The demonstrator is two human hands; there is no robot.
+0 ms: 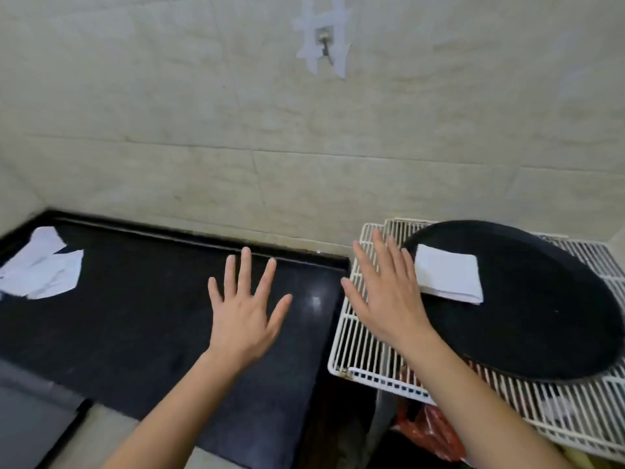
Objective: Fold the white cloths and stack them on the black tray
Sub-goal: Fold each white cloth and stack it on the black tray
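A folded white cloth (448,274) lies on the left part of the round black tray (541,316). Loose, crumpled white cloths (40,267) sit at the far left of the black counter (135,316). My left hand (245,308) hovers flat over the counter's middle, fingers spread, holding nothing. My right hand (385,292) is also flat with fingers apart, above the wire rack just left of the tray and the folded cloth, empty.
The tray rests on a white wire rack (355,346) to the right of the counter. A red plastic bag (429,431) shows below the rack. A tiled wall with a taped hook (325,42) stands behind. A grey surface (30,414) is at bottom left.
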